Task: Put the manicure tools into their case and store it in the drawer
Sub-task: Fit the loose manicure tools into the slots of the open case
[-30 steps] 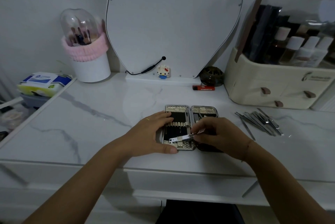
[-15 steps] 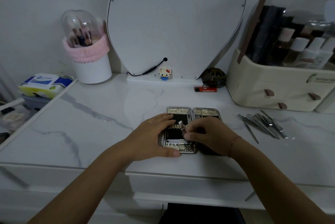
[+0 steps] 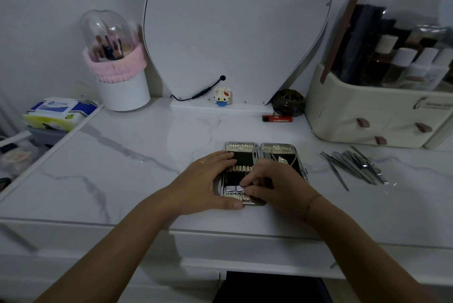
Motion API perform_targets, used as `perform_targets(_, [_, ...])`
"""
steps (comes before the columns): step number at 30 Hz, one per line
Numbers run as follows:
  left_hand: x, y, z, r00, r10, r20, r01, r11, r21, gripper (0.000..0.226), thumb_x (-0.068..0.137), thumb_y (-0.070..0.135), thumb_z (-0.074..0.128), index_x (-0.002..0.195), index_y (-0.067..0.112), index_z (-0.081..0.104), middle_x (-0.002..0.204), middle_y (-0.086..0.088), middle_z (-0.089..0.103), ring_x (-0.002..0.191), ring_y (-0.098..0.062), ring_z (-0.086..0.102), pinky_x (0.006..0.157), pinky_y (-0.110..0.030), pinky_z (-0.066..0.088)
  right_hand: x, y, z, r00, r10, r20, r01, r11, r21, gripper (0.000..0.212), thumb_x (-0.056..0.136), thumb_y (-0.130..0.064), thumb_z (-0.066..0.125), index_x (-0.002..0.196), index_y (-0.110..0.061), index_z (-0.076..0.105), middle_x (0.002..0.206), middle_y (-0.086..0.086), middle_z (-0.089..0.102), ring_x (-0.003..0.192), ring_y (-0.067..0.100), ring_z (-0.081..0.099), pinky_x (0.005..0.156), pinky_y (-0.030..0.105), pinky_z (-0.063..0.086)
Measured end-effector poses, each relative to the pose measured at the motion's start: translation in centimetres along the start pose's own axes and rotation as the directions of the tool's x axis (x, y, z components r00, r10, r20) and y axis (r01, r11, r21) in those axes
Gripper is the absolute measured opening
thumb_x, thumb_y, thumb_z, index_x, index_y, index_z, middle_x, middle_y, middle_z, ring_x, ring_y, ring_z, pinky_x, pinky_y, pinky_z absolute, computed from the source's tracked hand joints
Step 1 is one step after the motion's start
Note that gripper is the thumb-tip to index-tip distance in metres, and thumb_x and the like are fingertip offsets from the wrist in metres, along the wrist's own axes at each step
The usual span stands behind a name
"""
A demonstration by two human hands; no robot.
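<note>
Silver metal manicure case [image 3: 241, 147] lies open in front of the white vanity mirror [image 3: 237, 32]: left hand [image 3: 208, 182] pins it with near-straight fingers, right hand [image 3: 277, 187] curls, pinching the small chrome nail clipper [image 3: 234, 189]; press it squarely into its slot without forcing.

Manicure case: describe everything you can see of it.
The manicure case lies open flat on the marble table, two halves side by side: shiny metal-looking shell, black lining, ribbed band across the left half. The left hand rests on its left side, thumb at the near edge. The right hand pinches a metal tool at the left half's near end.
</note>
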State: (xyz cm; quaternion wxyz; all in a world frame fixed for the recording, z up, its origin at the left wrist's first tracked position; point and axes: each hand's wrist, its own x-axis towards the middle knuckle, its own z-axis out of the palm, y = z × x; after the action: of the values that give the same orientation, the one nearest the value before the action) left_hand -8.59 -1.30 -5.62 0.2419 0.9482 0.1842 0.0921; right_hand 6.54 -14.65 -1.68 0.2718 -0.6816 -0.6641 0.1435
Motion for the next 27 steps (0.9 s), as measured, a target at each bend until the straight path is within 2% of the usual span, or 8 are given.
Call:
perform_targets(4, [0.0, -0.1, 0.0, 1.000, -0.002, 0.000, 0.002, 1.000, 0.002, 0.114, 0.050, 0.090, 0.044, 0.143, 0.025, 0.032, 0.154, 0.011, 0.024, 0.140, 0.001, 0.013, 0.111, -0.017, 0.010, -0.2, 0.1, 0.0, 0.999, -0.049, 0.006, 0.049, 0.999, 0.010, 0.010, 0.081, -0.011, 0.066, 0.087, -0.011, 0.073, 0.067, -0.006, 0.058, 0.071, 0.014, 0.058, 0.068, 0.025, 0.048])
perform_targets(7, [0.0, -0.1, -0.1, 1.000, -0.002, 0.021, 0.002, 1.000, -0.008, 0.115, 0.050, 0.090, 0.044, 0.144, 0.026, 0.029, 0.154, 0.011, 0.021, 0.138, 0.003, 0.009, 0.111, -0.017, 0.008, -0.9, 1.4, -0.3, 0.997, -0.020, -0.070, 0.025, 0.997, 0.071, 0.011, 0.079, -0.014, 0.068, 0.089, -0.015, 0.072, 0.082, -0.004, 0.062, 0.076, 0.008, 0.059, 0.067, 0.012, 0.046])
perform_targets(9, [0.2, -0.3, -0.4, 0.998, -0.004, 0.065, 0.006, 1.000, -0.027, 0.118, 0.048, 0.092, 0.043, 0.146, 0.028, 0.024, 0.152, 0.014, 0.017, 0.139, 0.002, 0.004, 0.113, -0.021, 0.006, -1.8, 3.2, -1.6, 0.977, 0.063, -0.205, -0.056, 0.998, 0.040, 0.010, 0.079, -0.020, 0.066, 0.088, -0.021, 0.069, 0.082, -0.011, 0.061, 0.079, 0.000, 0.056, 0.067, 0.006, 0.042])
perform_targets(11, [0.6, -0.2, -0.7, 0.994, 0.008, 0.105, -0.001, 0.998, -0.059, 0.118, 0.046, 0.093, 0.042, 0.145, 0.032, 0.020, 0.147, 0.021, 0.013, 0.137, 0.006, -0.001, 0.112, -0.019, 0.001, -3.0, 5.4, -3.8, 0.914, 0.166, -0.371, -0.178, 0.984, 0.002, 0.007, 0.079, -0.020, 0.066, 0.086, -0.023, 0.068, 0.079, -0.015, 0.060, 0.073, -0.003, 0.055, 0.065, 0.003, 0.040])
perform_targets(14, [1.9, 0.2, -0.8, 0.996, 0.012, 0.085, -0.004, 0.996, -0.093, 0.116, 0.044, 0.095, 0.039, 0.143, 0.037, 0.021, 0.145, 0.025, 0.014, 0.133, 0.011, -0.003, 0.108, -0.013, -0.002, -4.4, 8.8, -6.6, 0.813, 0.322, -0.484, -0.371, 0.929, -0.004, 0.010, 0.079, -0.019, 0.068, 0.088, -0.016, 0.070, 0.077, -0.008, 0.062, 0.072, 0.000, 0.056, 0.069, 0.011, 0.039])
perform_targets(17, [3.1, 0.4, 0.1, 1.000, -0.025, 0.012, 0.025, 0.997, -0.068, 0.117, 0.050, 0.096, 0.028, 0.146, 0.029, 0.024, 0.155, 0.011, 0.015, 0.139, 0.001, 0.000, 0.110, -0.022, 0.001, -4.5, 11.3, -7.8, 0.790, 0.405, -0.461, -0.475, 0.879, -0.043, 0.015, 0.077, -0.020, 0.071, 0.089, -0.013, 0.072, 0.079, 0.000, 0.065, 0.079, 0.016, 0.062, 0.075, 0.023, 0.041])
perform_targets(22, [3.2, 0.2, 0.5, 0.989, -0.119, -0.086, 0.102, 0.980, -0.173, 0.107, 0.060, 0.091, 0.020, 0.146, 0.028, 0.025, 0.156, 0.006, 0.019, 0.142, -0.006, 0.012, 0.111, -0.024, 0.010, -3.0, 12.3, -8.3, 0.809, 0.439, -0.391, -0.536, 0.824, -0.183, 0.020, 0.079, -0.023, 0.068, 0.094, -0.011, 0.070, 0.084, 0.002, 0.059, 0.081, 0.016, 0.054, 0.074, 0.025, 0.038])
perform_targets(27, [3.1, 0.1, 0.8, 0.987, -0.119, -0.111, 0.105, 0.987, -0.124, 0.109, 0.061, 0.092, 0.019, 0.145, 0.024, 0.029, 0.155, 0.006, 0.023, 0.141, -0.007, 0.019, 0.114, -0.028, 0.016, -2.2, 12.3, -8.1, 0.812, 0.468, -0.348, -0.556, 0.803, -0.217, 0.011, 0.079, -0.024, 0.066, 0.080, -0.014, 0.070, 0.081, 0.003, 0.066, 0.083, 0.021, 0.060, 0.075, 0.031, 0.047])
